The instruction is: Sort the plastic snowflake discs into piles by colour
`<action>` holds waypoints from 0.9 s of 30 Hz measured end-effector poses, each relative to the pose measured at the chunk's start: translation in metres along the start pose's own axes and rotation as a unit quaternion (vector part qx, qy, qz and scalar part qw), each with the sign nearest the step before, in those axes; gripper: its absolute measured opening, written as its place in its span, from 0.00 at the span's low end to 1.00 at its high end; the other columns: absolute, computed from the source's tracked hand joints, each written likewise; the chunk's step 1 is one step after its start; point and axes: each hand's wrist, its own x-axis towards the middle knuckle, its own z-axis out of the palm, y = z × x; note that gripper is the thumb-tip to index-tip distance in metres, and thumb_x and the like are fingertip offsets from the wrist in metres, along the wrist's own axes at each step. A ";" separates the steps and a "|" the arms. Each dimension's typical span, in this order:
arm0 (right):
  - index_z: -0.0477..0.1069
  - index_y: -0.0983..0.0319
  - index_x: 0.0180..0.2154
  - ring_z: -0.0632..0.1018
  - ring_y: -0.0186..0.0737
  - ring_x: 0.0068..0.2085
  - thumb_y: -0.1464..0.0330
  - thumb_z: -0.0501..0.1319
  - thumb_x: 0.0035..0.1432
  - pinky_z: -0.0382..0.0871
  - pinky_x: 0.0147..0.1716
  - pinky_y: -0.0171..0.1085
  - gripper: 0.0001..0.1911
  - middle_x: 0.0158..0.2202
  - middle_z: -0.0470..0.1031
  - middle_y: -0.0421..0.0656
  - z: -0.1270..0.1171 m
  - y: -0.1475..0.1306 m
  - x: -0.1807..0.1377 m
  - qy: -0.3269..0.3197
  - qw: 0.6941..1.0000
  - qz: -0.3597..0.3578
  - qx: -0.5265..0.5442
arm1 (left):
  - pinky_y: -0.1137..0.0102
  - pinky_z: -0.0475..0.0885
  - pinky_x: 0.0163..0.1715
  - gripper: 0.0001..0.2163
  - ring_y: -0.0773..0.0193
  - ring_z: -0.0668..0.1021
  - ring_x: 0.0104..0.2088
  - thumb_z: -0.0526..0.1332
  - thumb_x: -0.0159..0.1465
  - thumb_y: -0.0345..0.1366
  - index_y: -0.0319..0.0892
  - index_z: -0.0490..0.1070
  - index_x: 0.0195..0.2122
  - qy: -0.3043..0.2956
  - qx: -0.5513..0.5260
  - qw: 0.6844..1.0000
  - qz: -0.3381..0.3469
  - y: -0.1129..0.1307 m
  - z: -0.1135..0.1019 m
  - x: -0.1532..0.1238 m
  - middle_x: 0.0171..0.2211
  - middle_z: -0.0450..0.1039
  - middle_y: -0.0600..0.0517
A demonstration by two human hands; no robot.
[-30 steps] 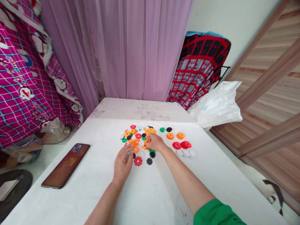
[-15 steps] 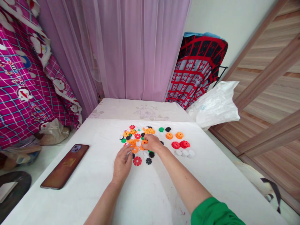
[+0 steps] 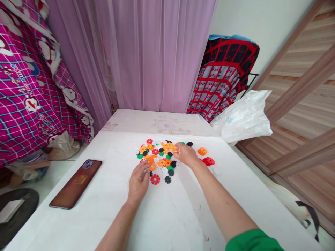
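Observation:
A heap of small plastic snowflake discs (image 3: pixel 157 157) in orange, red, green, black and white lies mid-table. My left hand (image 3: pixel 138 184) rests flat on the white table (image 3: pixel 162 216) at the heap's near left edge, fingers stretched toward the discs. My right hand (image 3: pixel 186 154) is at the heap's right side, fingers curled in a pinch on an orange disc (image 3: pixel 177 150). To its right lie a separate orange disc (image 3: pixel 202 151) and red discs (image 3: pixel 208 161). A red disc (image 3: pixel 155 179) and a black disc (image 3: pixel 168 179) lie nearest me.
A phone (image 3: pixel 75 183) in a brown case lies on the table's left. A white plastic bag (image 3: pixel 243 116) sits at the right edge. Pink curtain (image 3: pixel 151 52) behind, patterned blankets left and at back right, wooden frame at right.
My right hand has moved right and away from me, from the heap's middle to its right side, now covering the sorted discs there. My left hand has stayed put.

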 end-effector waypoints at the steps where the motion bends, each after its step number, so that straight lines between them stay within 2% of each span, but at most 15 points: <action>1: 0.68 0.58 0.52 0.76 0.44 0.47 0.63 0.59 0.55 0.65 0.41 0.36 0.21 0.46 0.78 0.46 -0.005 0.014 0.001 0.009 1.000 0.022 -0.013 | 0.55 0.71 0.54 0.11 0.57 0.76 0.52 0.55 0.63 0.38 0.46 0.77 0.41 0.000 0.000 1.000 0.000 0.001 0.000 0.000 0.49 0.77 0.47; 5: 0.69 0.57 0.51 0.76 0.45 0.46 0.63 0.60 0.55 0.65 0.42 0.37 0.21 0.43 0.77 0.47 -0.017 0.060 0.005 0.031 0.994 0.086 -0.053 | 0.56 0.72 0.53 0.11 0.56 0.77 0.52 0.56 0.63 0.38 0.46 0.77 0.40 -0.005 -0.002 1.000 0.006 0.003 -0.001 0.001 0.49 0.77 0.47; 9: 0.69 0.57 0.52 0.76 0.46 0.45 0.63 0.59 0.56 0.65 0.42 0.39 0.22 0.43 0.76 0.49 -0.016 0.080 0.005 0.013 0.992 0.104 -0.077 | 0.55 0.71 0.54 0.11 0.56 0.76 0.52 0.56 0.63 0.38 0.46 0.77 0.41 -0.012 -0.002 1.000 0.011 0.002 -0.002 0.001 0.49 0.77 0.48; 16: 0.70 0.59 0.53 0.75 0.48 0.47 0.63 0.59 0.55 0.65 0.44 0.40 0.23 0.43 0.76 0.50 -0.013 0.077 0.008 -0.004 0.994 0.082 -0.073 | 0.54 0.70 0.55 0.11 0.56 0.75 0.53 0.56 0.63 0.39 0.46 0.76 0.41 -0.013 0.003 1.000 -0.001 -0.002 -0.001 -0.001 0.50 0.76 0.48; 19: 0.70 0.60 0.53 0.74 0.48 0.49 0.64 0.59 0.56 0.64 0.45 0.40 0.22 0.45 0.76 0.50 -0.015 0.074 0.009 -0.015 0.994 0.059 -0.085 | 0.54 0.69 0.56 0.11 0.56 0.75 0.53 0.56 0.63 0.39 0.46 0.76 0.41 -0.015 0.000 1.000 -0.003 -0.003 0.000 -0.001 0.50 0.76 0.48; 27: 0.73 0.57 0.51 0.71 0.47 0.51 0.70 0.57 0.57 0.62 0.48 0.40 0.20 0.51 0.74 0.47 -0.006 0.070 0.011 -0.039 0.987 -0.045 -0.146 | 0.55 0.70 0.54 0.11 0.56 0.76 0.52 0.56 0.63 0.39 0.46 0.77 0.41 -0.007 0.002 1.000 -0.006 0.000 -0.001 -0.001 0.49 0.76 0.47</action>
